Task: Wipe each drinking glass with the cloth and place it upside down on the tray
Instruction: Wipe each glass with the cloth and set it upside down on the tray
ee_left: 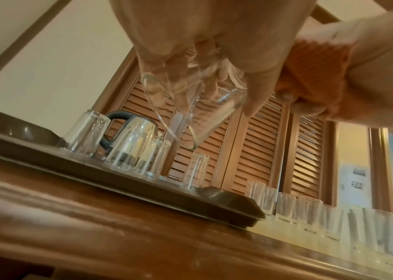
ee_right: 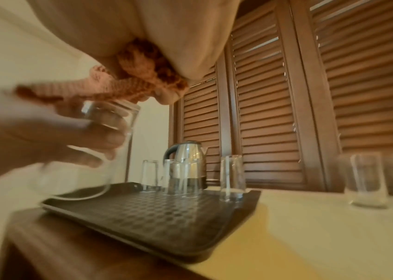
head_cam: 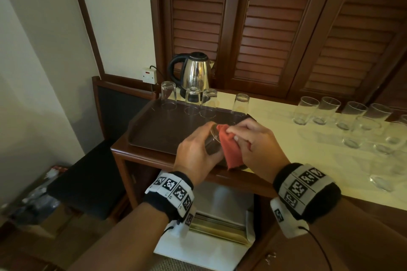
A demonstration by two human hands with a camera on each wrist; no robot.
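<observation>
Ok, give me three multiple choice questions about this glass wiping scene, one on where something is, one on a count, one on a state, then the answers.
1. Where does the kettle stand?
A. behind the tray
B. on the tray
C. on the floor

2. How many glasses stand upside down on the tray?
A. two
B. four
C. six

3. What is the left hand doing?
A. resting flat on the counter
B. holding a glass
C. lifting the kettle

Answers:
1 A: it stands past the tray's far edge.
2 B: four inverted glasses line the far side.
3 B: its fingers wrap the held glass while the right hand presses the orange cloth on it.
</observation>
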